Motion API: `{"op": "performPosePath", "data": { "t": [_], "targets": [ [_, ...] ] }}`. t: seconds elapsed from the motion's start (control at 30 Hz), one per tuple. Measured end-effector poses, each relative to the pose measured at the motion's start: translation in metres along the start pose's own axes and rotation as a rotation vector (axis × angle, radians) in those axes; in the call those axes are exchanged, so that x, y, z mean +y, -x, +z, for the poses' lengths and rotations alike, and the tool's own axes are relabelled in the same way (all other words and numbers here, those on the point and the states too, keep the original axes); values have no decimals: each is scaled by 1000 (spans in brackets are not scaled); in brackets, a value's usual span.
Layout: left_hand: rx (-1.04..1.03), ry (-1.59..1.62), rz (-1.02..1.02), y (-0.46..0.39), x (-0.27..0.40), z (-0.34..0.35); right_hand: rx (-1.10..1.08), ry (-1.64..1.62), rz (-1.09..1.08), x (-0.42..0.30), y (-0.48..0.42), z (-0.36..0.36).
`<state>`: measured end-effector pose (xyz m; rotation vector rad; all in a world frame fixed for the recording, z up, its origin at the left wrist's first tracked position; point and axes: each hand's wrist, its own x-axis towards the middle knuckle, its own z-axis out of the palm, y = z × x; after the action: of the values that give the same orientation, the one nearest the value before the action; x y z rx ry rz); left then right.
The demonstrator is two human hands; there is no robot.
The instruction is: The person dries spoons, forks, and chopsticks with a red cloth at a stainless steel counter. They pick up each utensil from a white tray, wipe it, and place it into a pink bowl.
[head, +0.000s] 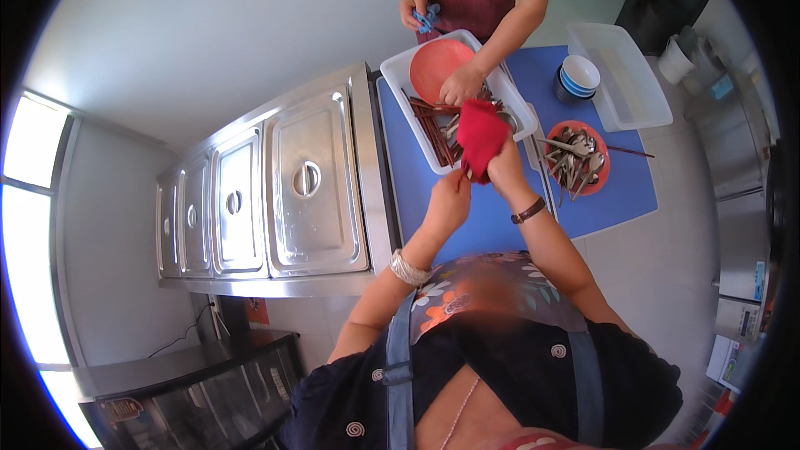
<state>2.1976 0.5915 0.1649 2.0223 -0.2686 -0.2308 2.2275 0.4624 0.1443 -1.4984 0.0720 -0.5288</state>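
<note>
My right hand [505, 165] grips a bunched red cloth [480, 134] above the near edge of a white plastic tub [431, 153]. Just below the cloth, the fingertips of my left hand [451, 200] pinch a thin utensil, mostly hidden by the fabric; its kind cannot be made out. In the tub lie dark red-brown chopsticks [432, 128], some metal cutlery [451, 127] and an orange-red plate [437, 65]. Right of the tub, an orange-red dish [599, 184] holds a heap of metal spoons [572, 159], with a single chopstick [631, 152] sticking out past its rim.
Across the table [494, 225], a co-worker in a striped apron reaches one hand [462, 84] into the tub; their other hand [412, 7] holds a blue cloth [427, 17]. Stacked bowls [581, 72] and a translucent tub [650, 90] stand right. Lidded steel food pans [312, 225] adjoin left.
</note>
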Motion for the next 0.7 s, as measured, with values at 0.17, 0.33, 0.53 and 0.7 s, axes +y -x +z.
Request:
{"op": "performPosePath", "data": {
  "t": [0.17,0.33,0.53,0.7],
  "targets": [
    [-33,375,-169,14,22,-5,10,163,-102,-13,-12,-1],
    [-27,626,-300,28,27,-2,-7,200,83,-25,-9,-15],
    [100,465,-137,51,18,-24,-78,-371,483,-2,30,-67],
    [155,396,-15,53,22,-28,-467,409,158,9,55,-51]
  ]
}}
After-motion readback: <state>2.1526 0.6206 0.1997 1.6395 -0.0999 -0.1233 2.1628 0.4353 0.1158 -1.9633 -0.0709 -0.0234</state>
